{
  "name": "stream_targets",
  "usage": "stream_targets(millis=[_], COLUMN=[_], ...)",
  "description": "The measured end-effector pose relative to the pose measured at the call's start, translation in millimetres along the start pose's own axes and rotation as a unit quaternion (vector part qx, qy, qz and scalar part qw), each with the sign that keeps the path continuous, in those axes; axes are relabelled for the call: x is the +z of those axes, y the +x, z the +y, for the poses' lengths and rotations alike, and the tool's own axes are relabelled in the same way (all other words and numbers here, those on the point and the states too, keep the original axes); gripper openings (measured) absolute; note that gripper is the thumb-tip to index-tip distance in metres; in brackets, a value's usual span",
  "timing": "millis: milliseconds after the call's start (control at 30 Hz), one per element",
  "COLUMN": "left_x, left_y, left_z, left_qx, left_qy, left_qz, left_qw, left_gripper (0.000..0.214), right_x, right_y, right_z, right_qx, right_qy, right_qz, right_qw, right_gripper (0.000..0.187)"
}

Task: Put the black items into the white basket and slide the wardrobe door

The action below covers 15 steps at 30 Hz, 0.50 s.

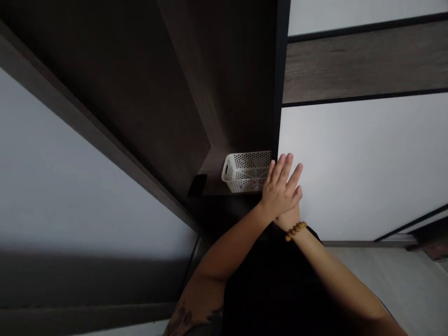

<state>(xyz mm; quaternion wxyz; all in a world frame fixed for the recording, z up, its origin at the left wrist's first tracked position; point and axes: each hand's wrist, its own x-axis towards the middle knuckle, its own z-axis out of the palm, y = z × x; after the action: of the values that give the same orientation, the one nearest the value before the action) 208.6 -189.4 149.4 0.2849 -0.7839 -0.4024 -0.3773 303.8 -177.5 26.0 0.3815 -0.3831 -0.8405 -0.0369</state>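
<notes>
Close by the open-topped basket and cabinet edge, left hand spread wide over right hand, latter's state unclear.

Dim, uneven light leaves the cabinet interior nearly black and shadow pooling below the front edge of the shelf, while the large white panel carries a soft sheen and wide-angle distortion stretches the view's margins.

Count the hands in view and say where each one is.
2. The left hand is in front, near the white basket's right end; the right hand is behind it, mostly hidden, above the beaded bracelet.
</notes>
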Motion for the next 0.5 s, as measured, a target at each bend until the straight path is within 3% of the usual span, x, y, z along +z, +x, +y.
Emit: stream_targets(millis=[100, 167, 267, 367, 500], left_x=[5.6, 6.2, 1.9, -8.1, -25.6], left_y=[20.1, 22.1, 14.3, 3.6, -6.6], left_z=[5.5, 0.3, -13.4, -22.6, -24.5], left_qx=[-0.042, -0.066, -0.063, -0.058, -0.062], left_qy=[0.058, 0.084, 0.112, 0.134, 0.164], left_qz=[-0.052, -0.073, -0.079, -0.075, -0.086], left_qw=[0.996, 0.992, 0.989, 0.986, 0.981], left_gripper=[0.091, 0.107, 0.113, 0.114, 0.121], right_x=[-4.0, -10.0, -30.8, -69.4, -131.7], right_y=[-6.9, -11.5, -21.3, -38.0, -67.6], right_z=[-9.8, -15.9, -14.0, 9.8, 77.1], right_qx=[-0.030, -0.046, -0.052, -0.030, 0.044], right_qy=[0.036, 0.053, 0.057, 0.026, -0.058], right_qz=[0.074, 0.066, 0.080, 0.137, 0.214], right_qw=[0.996, 0.995, 0.994, 0.990, 0.974], right_gripper=[0.081, 0.087, 0.089, 0.085, 0.086])
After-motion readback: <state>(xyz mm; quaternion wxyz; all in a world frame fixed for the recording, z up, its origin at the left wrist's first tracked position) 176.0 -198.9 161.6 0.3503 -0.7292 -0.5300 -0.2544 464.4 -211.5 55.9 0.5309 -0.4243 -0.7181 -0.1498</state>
